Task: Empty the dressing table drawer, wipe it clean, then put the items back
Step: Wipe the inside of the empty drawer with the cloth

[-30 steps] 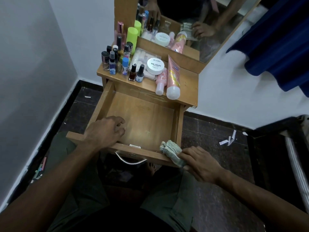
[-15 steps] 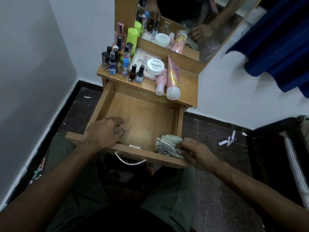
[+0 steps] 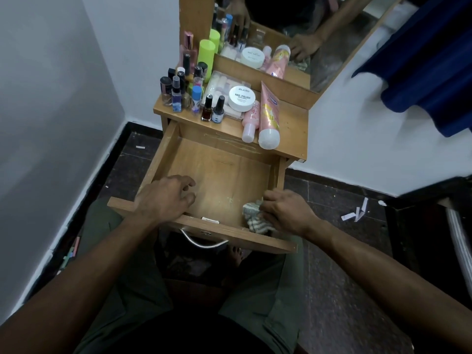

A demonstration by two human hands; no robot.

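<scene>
The wooden drawer (image 3: pixel 222 172) is pulled out and holds nothing but a striped grey cloth (image 3: pixel 252 215) in its near right corner. My right hand (image 3: pixel 286 213) grips that cloth, fingers curled over it, pressing it against the drawer floor. My left hand (image 3: pixel 166 198) rests on the drawer's front left edge with fingers loosely bent, holding nothing. On the dressing table top (image 3: pixel 293 123) stand several nail polish bottles (image 3: pixel 207 108), a white nail polish jar (image 3: pixel 241 97), a pink tube (image 3: pixel 269 116), a small pink bottle (image 3: pixel 251 121) and a green can (image 3: pixel 206 57).
A mirror (image 3: pixel 293 26) stands behind the table. White walls close in left and right. A blue curtain (image 3: pixel 429 60) hangs at the upper right. Paper scraps (image 3: pixel 356 213) lie on the dark floor. A metal handle (image 3: pixel 204 242) hangs from the drawer front above my knees.
My right hand carried the cloth from the drawer's front rim down into its near right corner. The left hand stayed on the front edge.
</scene>
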